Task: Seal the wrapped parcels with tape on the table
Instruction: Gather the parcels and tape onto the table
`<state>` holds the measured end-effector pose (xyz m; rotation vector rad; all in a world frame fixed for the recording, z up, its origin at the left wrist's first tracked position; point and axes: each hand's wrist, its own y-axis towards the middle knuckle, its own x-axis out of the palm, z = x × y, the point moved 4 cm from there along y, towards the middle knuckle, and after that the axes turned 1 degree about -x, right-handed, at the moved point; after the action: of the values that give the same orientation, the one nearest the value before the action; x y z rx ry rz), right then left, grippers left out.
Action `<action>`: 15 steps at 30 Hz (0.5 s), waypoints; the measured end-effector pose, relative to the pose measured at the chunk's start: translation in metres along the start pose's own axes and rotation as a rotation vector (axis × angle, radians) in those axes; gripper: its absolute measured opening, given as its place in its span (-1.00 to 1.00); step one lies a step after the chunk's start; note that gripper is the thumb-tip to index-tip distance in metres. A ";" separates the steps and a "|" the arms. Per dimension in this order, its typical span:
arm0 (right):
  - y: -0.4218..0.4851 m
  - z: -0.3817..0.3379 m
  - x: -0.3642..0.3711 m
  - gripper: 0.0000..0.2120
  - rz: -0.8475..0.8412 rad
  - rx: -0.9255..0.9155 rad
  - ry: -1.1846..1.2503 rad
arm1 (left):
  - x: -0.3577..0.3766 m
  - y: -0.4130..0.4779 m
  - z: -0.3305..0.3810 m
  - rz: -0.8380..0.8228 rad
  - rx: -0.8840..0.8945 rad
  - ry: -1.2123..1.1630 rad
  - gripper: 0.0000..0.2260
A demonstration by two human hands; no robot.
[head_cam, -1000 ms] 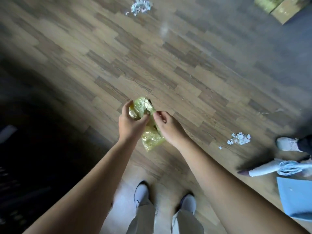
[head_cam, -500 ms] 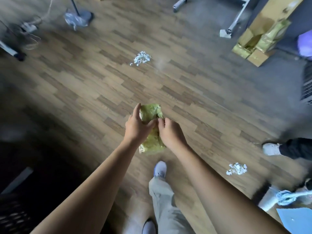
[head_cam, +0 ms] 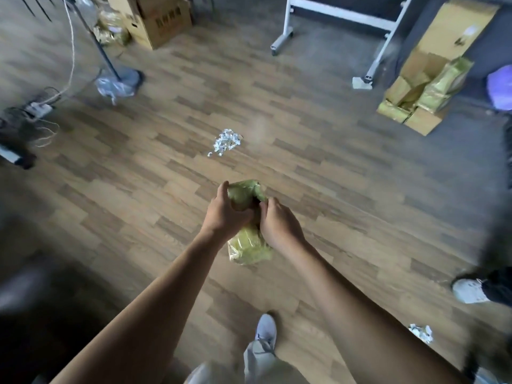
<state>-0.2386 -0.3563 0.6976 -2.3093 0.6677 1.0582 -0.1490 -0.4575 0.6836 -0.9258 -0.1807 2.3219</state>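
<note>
Standing on a wood-pattern floor (head_cam: 318,189), with a power strip (head_cam: 38,108) and its cables at far left, a plastic-wrapped stand base (head_cam: 119,81) and a closed cardboard box (head_cam: 158,20) beyond it, I held one wrapped parcel (head_cam: 249,245) in mid-air in front of me, above a clump of shredded paper (head_cam: 225,141) on the boards. My left hand (head_cam: 225,214) had its fingers curled round the upper part of the yellow-green wrap, thumb across the near face. My right hand (head_cam: 279,223) gripped the same bundle from the other side, fingertips dug into the crumpled film where the two hands met. To the right stood a white wheeled frame (head_cam: 332,23), then an open carton (head_cam: 424,87) with more gold-wrapped packs spilling from it. Another person's shoe (head_cam: 468,291) showed at the right edge. Neither a table nor any tape appeared in view, and the blur left me unable to tell whether this parcel carried a strip already. By my reading the sealing on it had not begun: the wrap looked loose and bunched at the top, so it needed carrying to the table, closing and taping. The packs in the carton looked to be waiting their turn.
</note>
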 end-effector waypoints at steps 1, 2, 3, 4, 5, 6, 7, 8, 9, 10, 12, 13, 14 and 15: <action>0.016 -0.005 -0.008 -0.67 0.006 -0.003 -0.007 | -0.003 0.016 0.009 0.000 0.008 0.009 -0.21; 0.033 -0.009 -0.015 -0.68 0.010 -0.003 -0.013 | -0.006 0.032 0.018 -0.002 0.013 0.005 -0.21; 0.050 -0.013 -0.021 -0.69 0.012 -0.001 -0.020 | -0.009 0.049 0.026 -0.008 0.020 -0.003 -0.22; 0.068 -0.016 -0.026 -0.69 0.018 0.005 -0.030 | -0.011 0.066 0.034 -0.013 0.026 -0.014 -0.22; 0.086 -0.018 -0.032 -0.69 0.026 0.015 -0.038 | -0.013 0.084 0.042 -0.016 0.038 -0.018 -0.22; 0.106 -0.021 -0.036 -0.69 0.032 0.024 -0.043 | -0.016 0.103 0.050 -0.018 0.050 -0.017 -0.23; 0.127 -0.024 -0.040 -0.69 0.038 0.031 -0.046 | -0.019 0.122 0.060 -0.021 0.064 -0.008 -0.23; 0.147 -0.027 -0.044 -0.69 0.043 0.034 -0.050 | -0.023 0.142 0.068 -0.032 0.071 0.000 -0.23; 0.168 -0.031 -0.049 -0.69 0.051 0.037 -0.047 | -0.026 0.164 0.077 -0.047 0.083 0.000 -0.24; 0.190 -0.035 -0.053 -0.69 0.063 0.044 -0.038 | -0.029 0.188 0.085 -0.066 0.097 -0.007 -0.25; 0.235 -0.045 -0.062 -0.69 0.093 0.067 -0.025 | -0.037 0.235 0.103 -0.097 0.137 -0.009 -0.29; 0.257 -0.050 -0.067 -0.68 0.110 0.081 -0.021 | -0.042 0.259 0.113 -0.107 0.153 -0.003 -0.28; 0.281 -0.056 -0.073 -0.68 0.130 0.094 -0.012 | -0.046 0.285 0.123 -0.124 0.167 0.000 -0.26; 0.304 -0.062 -0.080 -0.68 0.153 0.103 0.003 | -0.051 0.308 0.134 -0.146 0.187 0.004 -0.24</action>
<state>-0.4387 -0.6054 0.7221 -2.2002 0.8907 1.0622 -0.3638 -0.7199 0.7081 -0.7972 -0.0277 2.1609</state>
